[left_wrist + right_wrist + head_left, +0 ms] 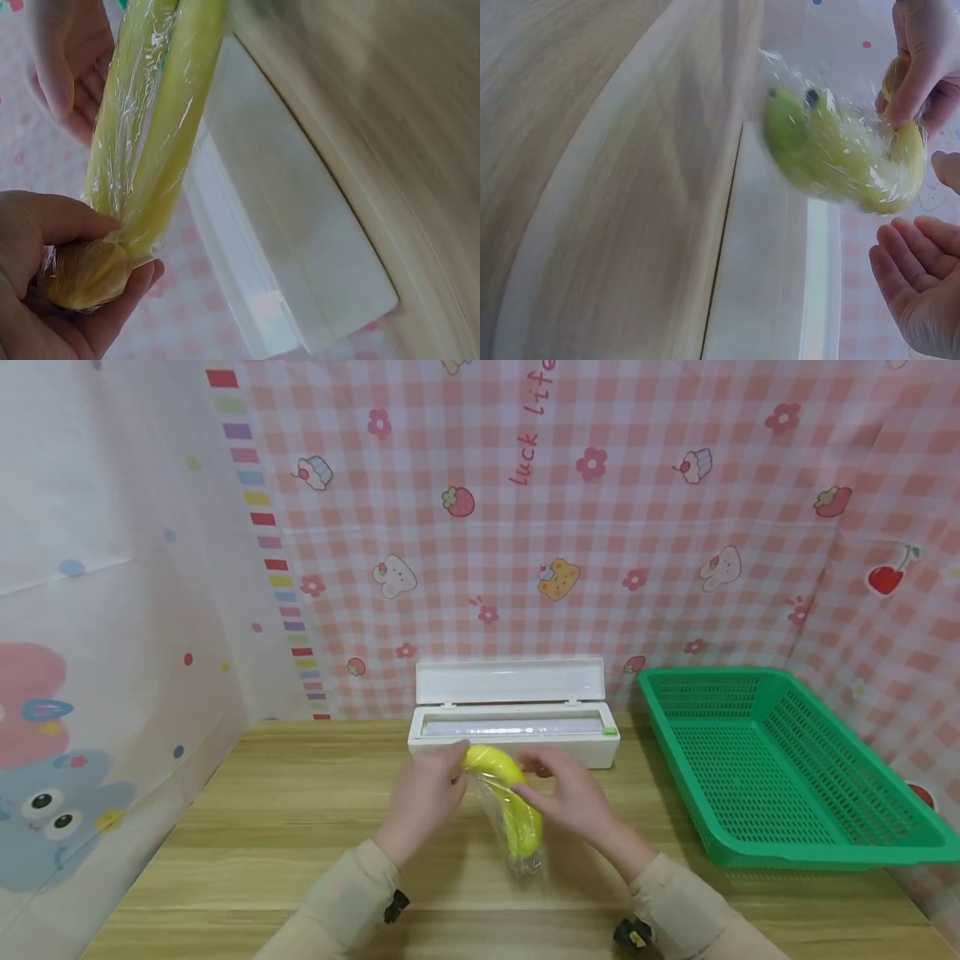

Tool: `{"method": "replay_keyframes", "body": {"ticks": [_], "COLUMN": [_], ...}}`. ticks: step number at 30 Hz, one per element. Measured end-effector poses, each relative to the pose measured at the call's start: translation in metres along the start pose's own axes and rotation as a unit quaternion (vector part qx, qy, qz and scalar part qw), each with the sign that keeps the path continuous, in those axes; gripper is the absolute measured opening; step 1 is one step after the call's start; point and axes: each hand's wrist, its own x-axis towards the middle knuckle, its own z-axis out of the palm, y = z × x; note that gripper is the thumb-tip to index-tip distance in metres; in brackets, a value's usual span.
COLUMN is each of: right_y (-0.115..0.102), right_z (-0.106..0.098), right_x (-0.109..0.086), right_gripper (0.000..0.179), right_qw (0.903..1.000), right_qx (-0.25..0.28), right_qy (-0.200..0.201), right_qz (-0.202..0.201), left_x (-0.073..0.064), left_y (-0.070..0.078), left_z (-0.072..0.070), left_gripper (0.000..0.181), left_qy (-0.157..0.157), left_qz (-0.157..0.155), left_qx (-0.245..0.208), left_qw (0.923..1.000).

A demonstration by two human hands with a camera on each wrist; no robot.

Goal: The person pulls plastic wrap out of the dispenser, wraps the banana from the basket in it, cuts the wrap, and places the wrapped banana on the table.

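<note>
A small bunch of bananas (525, 822) in clear plastic wrap is held up above the table, curving downward with loose film at its lower tips. My left hand (423, 789) pinches the stem end between thumb and fingers, as the left wrist view shows on the wrapped stem (86, 274). On the other side, my right hand (573, 797) is beside the fruit with its fingers extended. In the right wrist view a gap separates the right hand (922, 292) from the wrapped bananas (832, 154).
Behind the hands stands a white cling film box (517, 752) with its lid (510, 682) raised and a film roll inside. A green plastic basket (757, 777) sits at the right of the wooden table (247, 860). Patterned cloth (480, 543) hangs along the back.
</note>
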Motion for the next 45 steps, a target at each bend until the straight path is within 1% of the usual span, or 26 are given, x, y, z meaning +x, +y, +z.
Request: {"method": "replay_keyframes", "body": {"ticks": [3,6,10,15,20,24,28,31,33,36,39,45], "right_y": [0.002,0.002,0.001,-0.002,-0.005,-0.006,-0.007,-0.007,-0.008,-0.007,-0.005,-0.001], "right_z": [-0.003,-0.005,-0.007,-0.007,-0.005,-0.002,-0.001,-0.001,-0.002,-0.005,-0.008,-0.012], "right_x": [-0.002,-0.004,-0.006,-0.006,-0.007,-0.007,-0.006,-0.005,-0.005,-0.004,-0.003,-0.003], "right_gripper": [0.044,0.049,0.054,0.058,0.059,0.059,0.057,0.051,0.046,0.04,0.036,0.034], "right_qw": [0.9999,0.9993,0.9979,0.9954,0.9938,0.9925,0.9914,0.9908,0.9905,0.9911,0.9916,0.9914], "right_qx": [-0.001,-0.001,0.008,0.028,0.043,0.045,0.034,0.023,0.016,0.003,-0.01,-0.029], "right_qy": [0.01,0.018,0.027,0.032,0.026,0.025,0.031,0.041,0.051,0.07,0.085,0.097], "right_qz": [0.014,0.033,0.058,0.086,0.099,0.11,0.123,0.127,0.127,0.113,0.097,0.082], "left_x": [0.002,0.004,0.006,0.005,0.005,0.005,0.005,0.005,0.004,0.004,0.002,0.001], "left_y": [-0.005,-0.008,-0.013,-0.015,-0.017,-0.017,-0.016,-0.015,-0.014,-0.012,-0.01,-0.006], "left_z": [-0.003,-0.005,-0.005,-0.005,-0.002,0.0,0.001,0.002,0.003,0.003,0.003,0.001], "left_gripper": [0.037,0.035,0.034,0.033,0.033,0.032,0.031,0.03,0.03,0.03,0.033,0.036], "left_qy": [0.02,0.044,0.072,0.102,0.125,0.137,0.146,0.146,0.14,0.12,0.096,0.055], "left_qz": [-0.032,-0.063,-0.091,-0.103,-0.116,-0.127,-0.13,-0.134,-0.139,-0.153,-0.16,-0.157], "left_qx": [-0.008,-0.03,-0.056,-0.077,-0.093,-0.101,-0.107,-0.113,-0.118,-0.131,-0.133,-0.126], "left_qw": [0.9993,0.9966,0.9917,0.9864,0.9809,0.9772,0.9748,0.9737,0.9732,0.9721,0.9733,0.978]}}
